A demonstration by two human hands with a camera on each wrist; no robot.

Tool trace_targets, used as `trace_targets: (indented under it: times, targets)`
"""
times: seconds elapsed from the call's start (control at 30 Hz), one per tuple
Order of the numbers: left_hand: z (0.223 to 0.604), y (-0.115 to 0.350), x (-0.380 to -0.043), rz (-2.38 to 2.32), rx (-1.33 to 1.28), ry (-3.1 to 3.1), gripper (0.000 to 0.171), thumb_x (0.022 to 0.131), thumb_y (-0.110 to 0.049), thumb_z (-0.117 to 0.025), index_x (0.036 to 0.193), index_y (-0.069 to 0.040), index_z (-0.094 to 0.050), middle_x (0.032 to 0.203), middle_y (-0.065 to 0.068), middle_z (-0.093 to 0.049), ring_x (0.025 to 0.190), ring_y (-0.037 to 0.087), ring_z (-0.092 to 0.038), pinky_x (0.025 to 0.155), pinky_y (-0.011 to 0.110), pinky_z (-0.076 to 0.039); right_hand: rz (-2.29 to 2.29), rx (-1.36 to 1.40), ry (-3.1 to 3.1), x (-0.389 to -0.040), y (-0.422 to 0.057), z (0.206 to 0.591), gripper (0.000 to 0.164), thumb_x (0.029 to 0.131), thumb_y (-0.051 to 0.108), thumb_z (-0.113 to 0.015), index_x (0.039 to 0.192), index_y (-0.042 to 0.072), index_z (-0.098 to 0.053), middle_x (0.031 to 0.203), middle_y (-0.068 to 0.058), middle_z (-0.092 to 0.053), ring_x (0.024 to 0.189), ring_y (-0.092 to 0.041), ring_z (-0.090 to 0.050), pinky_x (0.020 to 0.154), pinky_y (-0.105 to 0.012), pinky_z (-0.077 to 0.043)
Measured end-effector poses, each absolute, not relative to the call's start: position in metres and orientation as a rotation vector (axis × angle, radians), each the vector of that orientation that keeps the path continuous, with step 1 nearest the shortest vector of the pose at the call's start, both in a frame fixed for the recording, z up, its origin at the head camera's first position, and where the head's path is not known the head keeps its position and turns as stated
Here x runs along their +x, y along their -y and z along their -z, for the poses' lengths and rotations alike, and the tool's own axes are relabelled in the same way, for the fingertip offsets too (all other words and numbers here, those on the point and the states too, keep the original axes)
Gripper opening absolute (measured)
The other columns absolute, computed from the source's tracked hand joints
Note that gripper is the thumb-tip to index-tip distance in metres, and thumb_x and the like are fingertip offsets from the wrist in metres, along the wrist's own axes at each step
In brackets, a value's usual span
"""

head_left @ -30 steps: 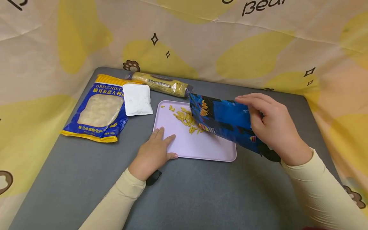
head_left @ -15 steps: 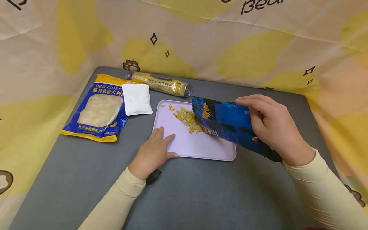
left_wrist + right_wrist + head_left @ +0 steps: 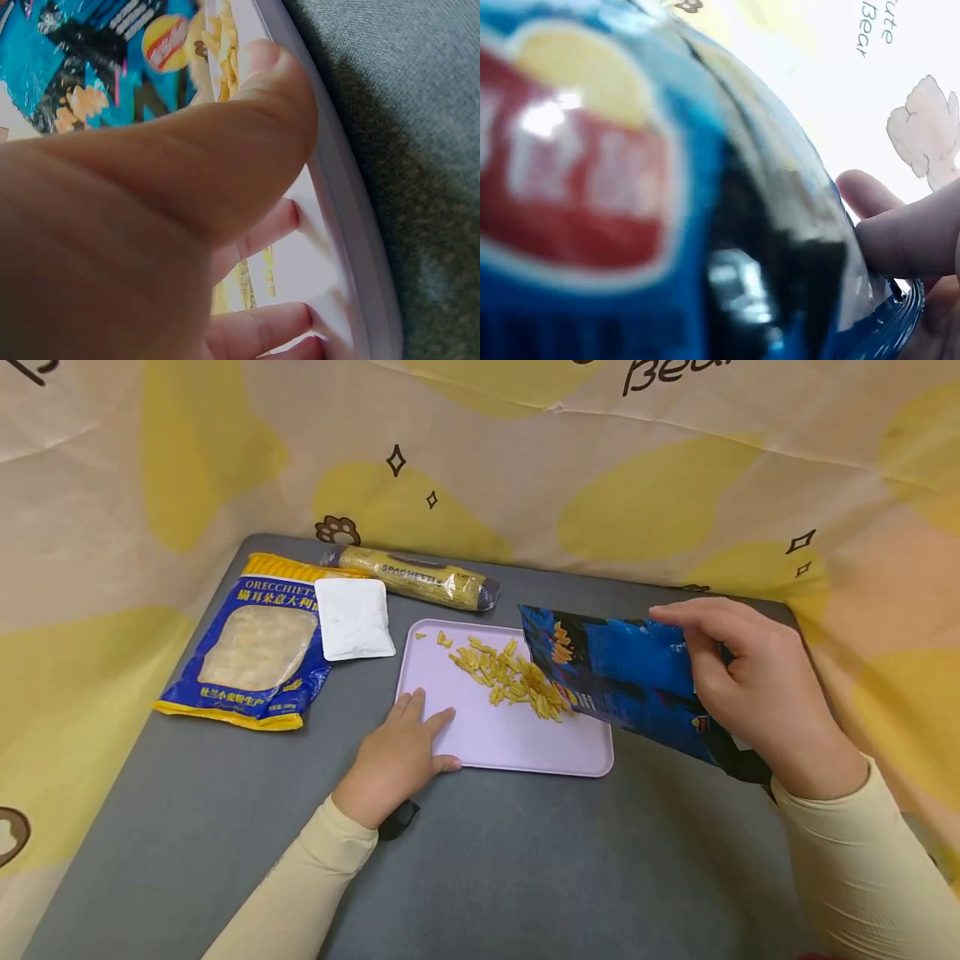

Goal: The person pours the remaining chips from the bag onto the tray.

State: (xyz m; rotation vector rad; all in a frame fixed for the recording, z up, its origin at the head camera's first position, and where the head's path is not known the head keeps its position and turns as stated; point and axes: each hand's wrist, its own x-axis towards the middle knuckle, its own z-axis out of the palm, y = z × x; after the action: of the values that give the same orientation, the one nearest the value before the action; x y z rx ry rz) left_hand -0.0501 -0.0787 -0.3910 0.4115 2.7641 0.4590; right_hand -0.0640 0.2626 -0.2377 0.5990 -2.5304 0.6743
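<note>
My right hand [image 3: 765, 685] grips a blue and black snack bag [image 3: 630, 668], tilted with its mouth low over the lilac tray [image 3: 517, 752]. Ridged yellow chips [image 3: 517, 681] lie heaped across the tray's middle, reaching up to the bag's mouth. In the right wrist view the bag [image 3: 780, 225] fills most of the picture, its edge between thumb and fingers [image 3: 907, 232]. My left hand [image 3: 397, 756] rests with spread fingers on the tray's near left corner. The left wrist view shows its thumb [image 3: 277, 97] along the tray rim [image 3: 352, 217].
Left of the tray lie a blue and yellow orecchiette bag [image 3: 258, 647] and a white packet [image 3: 354, 618] partly over it. A spaghetti pack [image 3: 412, 578] lies behind the tray. A patterned cloth [image 3: 480, 460] hangs along the table's back and sides.
My right hand has drawn the snack bag to the right, and more chips now show on the tray along its path. The left hand stays on the tray corner.
</note>
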Motion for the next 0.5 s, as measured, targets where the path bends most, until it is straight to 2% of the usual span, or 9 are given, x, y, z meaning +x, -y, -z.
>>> trace_targets:
  times: [0.3, 0.5]
  targets:
    - [0.3892, 0.0783, -0.0499, -0.454, 0.413, -2.758, 0.073, 0.093, -0.046, -0.08, 0.153, -0.011, -0.059, 0.164, 0.033, -0.033, 0.153, 0.05, -0.029, 0.105, 0.066, -0.046, -0.701, 0.577, 2.506, -0.0618, -0.2629, 0.2351, 0.032, 0.102, -0.006, -0.059, 0.122, 0.007, -0.081, 0.118, -0.007, -0.077, 0.072, -0.004, -0.044, 0.058, -0.015, -0.032]
    - [0.3866, 0.0777, -0.0496, -0.456, 0.404, -2.747, 0.073, 0.093, -0.045, -0.081, 0.153, -0.011, -0.059, 0.165, 0.033, -0.032, 0.154, 0.051, -0.028, 0.103, 0.069, -0.046, -0.751, 0.56, 2.471, -0.0626, -0.2604, 0.233, 0.03, 0.103, -0.004, -0.059, 0.12, 0.007, -0.081, 0.113, -0.007, -0.077, 0.067, -0.004, -0.04, 0.057, -0.015, -0.032]
